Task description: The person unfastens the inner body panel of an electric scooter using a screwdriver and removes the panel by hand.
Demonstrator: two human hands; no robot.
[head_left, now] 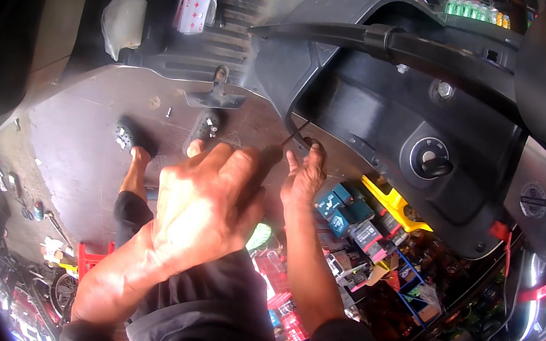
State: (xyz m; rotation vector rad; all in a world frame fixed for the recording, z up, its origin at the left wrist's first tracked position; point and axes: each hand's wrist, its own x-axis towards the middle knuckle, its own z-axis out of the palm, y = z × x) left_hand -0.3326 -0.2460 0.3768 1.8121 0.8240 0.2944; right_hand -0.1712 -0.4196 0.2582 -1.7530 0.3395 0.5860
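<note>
My left hand (208,197) is closed in a fist around a screwdriver (296,134). Its thin dark shaft points up and right to the lower edge of a black scooter panel (356,102); the grip is mostly hidden by my fingers. Beside the shaft, my right hand (305,178) curls its fingertips on that panel's edge, thumb on one side. The contact at the tip is too dark to make out. An ignition lock (429,157) sits in the panel to the right, with a bolt (444,89) above it.
On the ribbed footboard (234,46) lie playing cards (192,13) and a translucent plastic bag (124,24). A loose bolt (169,111) is on the floor. Small boxes (346,210) and a yellow part (395,203) are below the panel. A red stool (88,258) stands at lower left.
</note>
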